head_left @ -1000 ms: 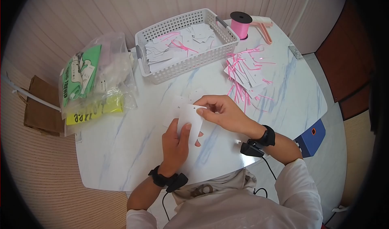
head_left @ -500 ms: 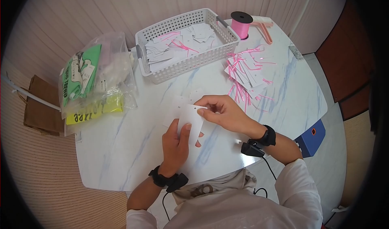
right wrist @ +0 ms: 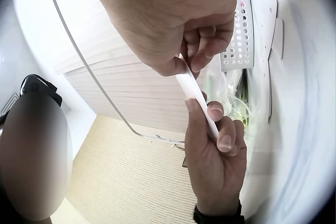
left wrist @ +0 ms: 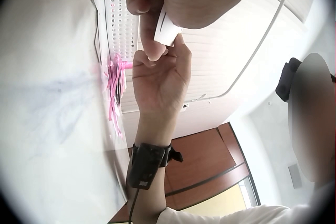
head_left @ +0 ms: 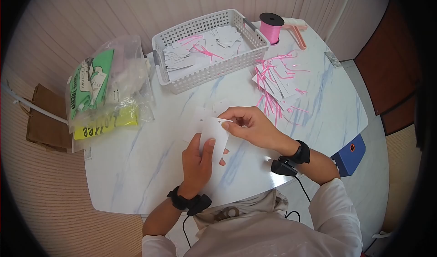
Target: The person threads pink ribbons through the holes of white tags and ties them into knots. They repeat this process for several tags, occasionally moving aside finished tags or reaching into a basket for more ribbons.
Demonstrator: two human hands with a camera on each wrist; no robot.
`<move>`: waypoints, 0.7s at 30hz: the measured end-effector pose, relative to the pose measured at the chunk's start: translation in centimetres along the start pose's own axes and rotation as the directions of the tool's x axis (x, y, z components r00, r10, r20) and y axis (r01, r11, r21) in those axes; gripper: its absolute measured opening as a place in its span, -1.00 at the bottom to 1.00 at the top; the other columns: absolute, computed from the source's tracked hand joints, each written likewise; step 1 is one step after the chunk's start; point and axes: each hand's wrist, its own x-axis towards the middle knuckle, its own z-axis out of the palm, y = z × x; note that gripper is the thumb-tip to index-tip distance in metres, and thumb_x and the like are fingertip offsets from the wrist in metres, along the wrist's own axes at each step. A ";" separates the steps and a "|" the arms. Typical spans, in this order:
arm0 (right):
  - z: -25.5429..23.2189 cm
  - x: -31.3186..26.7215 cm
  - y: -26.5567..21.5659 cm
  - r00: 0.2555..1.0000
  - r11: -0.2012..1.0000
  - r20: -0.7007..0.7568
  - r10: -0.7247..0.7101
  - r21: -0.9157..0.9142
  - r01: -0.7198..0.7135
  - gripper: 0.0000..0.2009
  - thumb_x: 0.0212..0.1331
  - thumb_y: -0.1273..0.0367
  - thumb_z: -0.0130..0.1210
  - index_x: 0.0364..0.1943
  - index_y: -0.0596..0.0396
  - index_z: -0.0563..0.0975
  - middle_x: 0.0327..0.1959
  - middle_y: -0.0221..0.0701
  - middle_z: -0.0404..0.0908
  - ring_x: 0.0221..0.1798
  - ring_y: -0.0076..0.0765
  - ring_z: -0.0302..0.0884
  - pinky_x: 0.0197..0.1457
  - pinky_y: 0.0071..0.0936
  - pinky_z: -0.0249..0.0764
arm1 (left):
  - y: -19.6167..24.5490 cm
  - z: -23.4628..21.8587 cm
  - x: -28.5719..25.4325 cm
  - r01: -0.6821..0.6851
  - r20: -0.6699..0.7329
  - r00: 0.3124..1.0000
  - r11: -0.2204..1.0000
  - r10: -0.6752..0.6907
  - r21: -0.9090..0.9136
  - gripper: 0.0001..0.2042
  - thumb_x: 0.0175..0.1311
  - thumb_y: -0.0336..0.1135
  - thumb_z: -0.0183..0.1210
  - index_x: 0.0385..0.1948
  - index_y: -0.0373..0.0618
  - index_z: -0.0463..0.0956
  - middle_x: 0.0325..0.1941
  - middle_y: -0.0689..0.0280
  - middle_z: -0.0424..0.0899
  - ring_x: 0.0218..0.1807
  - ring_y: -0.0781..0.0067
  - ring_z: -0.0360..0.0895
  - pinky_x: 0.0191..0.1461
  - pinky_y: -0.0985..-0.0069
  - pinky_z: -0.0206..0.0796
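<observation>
In the head view my left hand (head_left: 195,166) holds a white tag (head_left: 213,136), thumb on its front and fingers behind. My right hand (head_left: 255,127) pinches the upper right corner of the same tag, close to a small punched hole. From the right wrist view the tag (right wrist: 195,88) shows nearly edge-on between both hands. On the table just beyond lie a few loose white tags (head_left: 200,113), partly hidden by the hands. To the right sits a pile of white tags with pink ribbons (head_left: 277,86).
A white perforated basket (head_left: 218,70) at the back contains many tags and some pink ribbon. Behind the pile stand a spool of pink ribbon (head_left: 269,32) and a pink-handled tool (head_left: 298,38). Clear plastic bags (head_left: 132,86) lie at the left, and a blue box (head_left: 351,154) is beyond the right edge.
</observation>
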 end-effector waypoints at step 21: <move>0.0 0.0 -0.1 1.000 1.000 -0.005 0.013 -0.004 -0.013 -0.79 0.23 0.36 0.08 -0.11 0.09 0.60 -0.49 -0.60 0.49 -0.50 -0.76 0.21 -0.43 -0.68 0.18 | -0.1 -0.1 0.0 -0.004 -0.003 1.000 1.000 0.004 0.005 -0.74 0.45 -0.23 -0.11 -0.18 -0.30 0.38 -0.47 0.18 0.63 -0.61 0.56 0.51 -0.51 0.63 0.37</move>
